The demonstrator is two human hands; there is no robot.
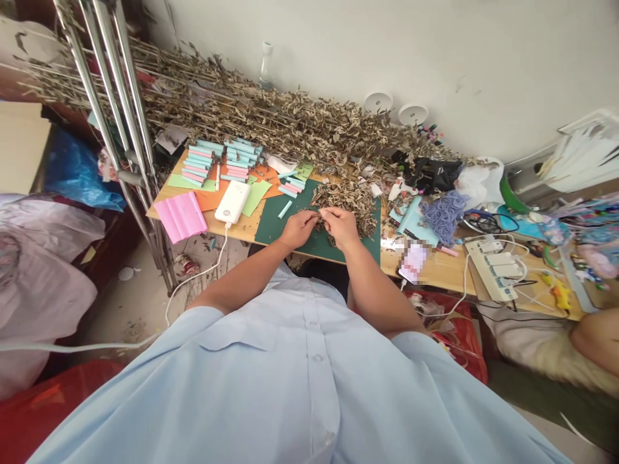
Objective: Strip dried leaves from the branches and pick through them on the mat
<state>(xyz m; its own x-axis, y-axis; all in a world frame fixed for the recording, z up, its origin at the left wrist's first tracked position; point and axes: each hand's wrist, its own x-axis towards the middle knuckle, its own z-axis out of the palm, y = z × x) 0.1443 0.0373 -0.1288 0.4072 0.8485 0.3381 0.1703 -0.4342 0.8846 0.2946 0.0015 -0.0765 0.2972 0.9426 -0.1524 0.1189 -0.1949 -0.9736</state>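
My left hand [300, 230] and my right hand [340, 227] meet over a dark green cutting mat [275, 229]. Both have their fingers closed in a pinch, with bits of dried leaf showing between the fingertips. Beside and behind my right hand lies a loose pile of crumbly dried leaves [355, 200]. A pale blue paper roll [285, 209] rests on the mat near my left hand. Farther left, pink and blue paper rolls [242, 153] are stacked in several rows. The exact bit held in each hand is small and partly hidden by the fingers.
Dried leafy stalks [290, 116] heap along the wall. A white power bank [233, 201] and pink paper [180, 217] lie left on the table. To the right are purple yarn [445, 218], a phone [414, 261] and power strips [493, 267]. Metal crutches [113, 96] lean at left; another person sits at right.
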